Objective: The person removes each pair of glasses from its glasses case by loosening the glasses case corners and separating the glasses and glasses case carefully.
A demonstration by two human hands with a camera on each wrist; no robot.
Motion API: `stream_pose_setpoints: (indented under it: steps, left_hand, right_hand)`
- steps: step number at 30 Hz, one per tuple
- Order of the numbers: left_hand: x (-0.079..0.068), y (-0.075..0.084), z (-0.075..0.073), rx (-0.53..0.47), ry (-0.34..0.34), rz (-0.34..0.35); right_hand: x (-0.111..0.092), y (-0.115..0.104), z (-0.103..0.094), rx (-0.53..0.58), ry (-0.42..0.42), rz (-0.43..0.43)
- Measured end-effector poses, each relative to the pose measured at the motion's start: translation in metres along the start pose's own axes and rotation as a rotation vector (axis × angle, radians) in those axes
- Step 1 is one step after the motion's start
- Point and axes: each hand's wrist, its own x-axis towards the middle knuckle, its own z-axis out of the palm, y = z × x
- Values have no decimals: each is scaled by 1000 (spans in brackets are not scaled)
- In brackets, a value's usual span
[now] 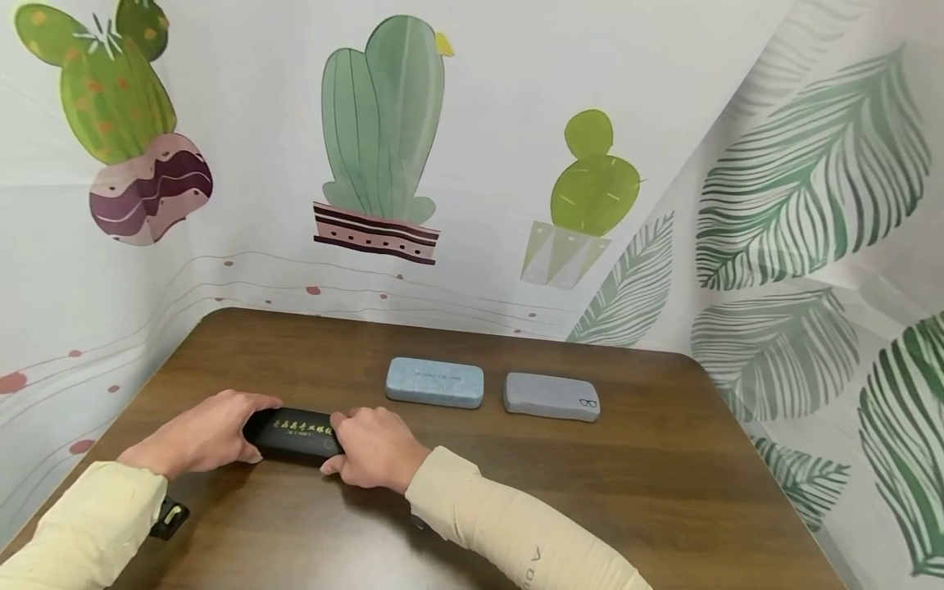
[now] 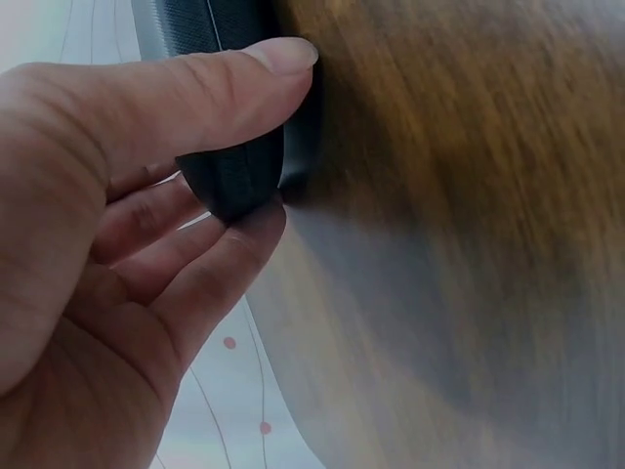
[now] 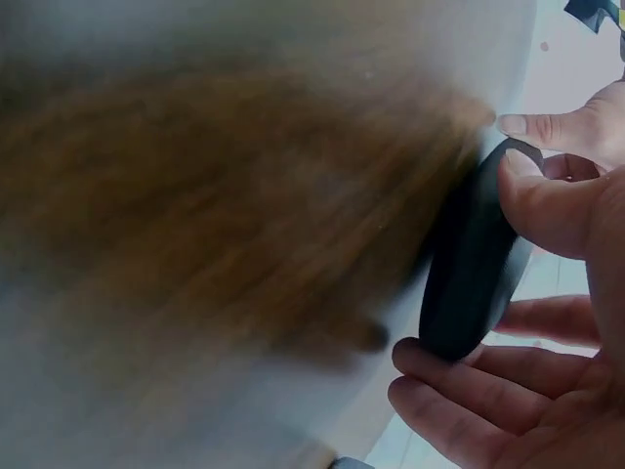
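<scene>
A black glasses case (image 1: 293,436) with gold lettering on its lid is at the left of the wooden table. My left hand (image 1: 209,432) grips its left end, and my right hand (image 1: 379,448) holds the right end. In the left wrist view, the thumb (image 2: 225,98) lies along one side of the black case (image 2: 244,181), with fingers at its end and far side. The right wrist view has the thumb (image 3: 547,200) and fingers on opposite sides of the case (image 3: 467,269). The case looks shut. Whether it touches the tabletop is hard to tell.
Farther back on the table (image 1: 649,492) lie a light blue glasses case (image 1: 435,383) and, to its right, a grey one (image 1: 549,398) with a small glasses drawing. A white cloth (image 1: 487,164) printed with cacti and leaves hangs behind the table.
</scene>
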Motion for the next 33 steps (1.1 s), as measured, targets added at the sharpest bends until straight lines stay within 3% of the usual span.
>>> stream_pose_setpoints:
  steps: [25,33]
  left_hand:
    - [-4,0,0,-9,-5,-21]
    - [-2,-1,0,-19,-15,-27]
  right_hand:
    - [7,-4,-2,-122,-70,-75]
    - [11,0,-3,-115,-89,-75]
